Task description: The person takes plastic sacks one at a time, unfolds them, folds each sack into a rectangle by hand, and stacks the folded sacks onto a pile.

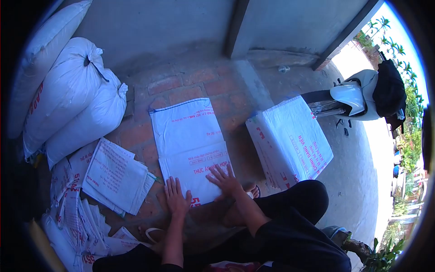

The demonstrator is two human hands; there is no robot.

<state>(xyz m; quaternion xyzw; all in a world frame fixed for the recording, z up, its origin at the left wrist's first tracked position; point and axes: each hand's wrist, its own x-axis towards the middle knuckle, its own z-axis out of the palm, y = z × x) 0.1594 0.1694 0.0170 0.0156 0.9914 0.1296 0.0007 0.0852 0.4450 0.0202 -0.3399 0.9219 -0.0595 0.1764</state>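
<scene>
A white woven sack (186,127) with red print lies on the brick floor in front of me, its lower part folded up over itself. My left hand (178,197) rests flat at the folded part's lower left edge, fingers stretched out. Near the lower right, my right hand (225,182) presses flat on the printed face with its fingers spread. Neither hand grips anything. To the right stands a thick stack of folded sacks (294,140). Left of the flat sack is a lower pile of folded sacks (113,174).
Full, tied white sacks (68,90) lean at the upper left. Bundled sacks (81,213) fill the lower left. A motorbike (353,97) is parked at the right, beyond the stack. A grey wall (167,27) runs along the back, and a plant (383,256) shows at the lower right.
</scene>
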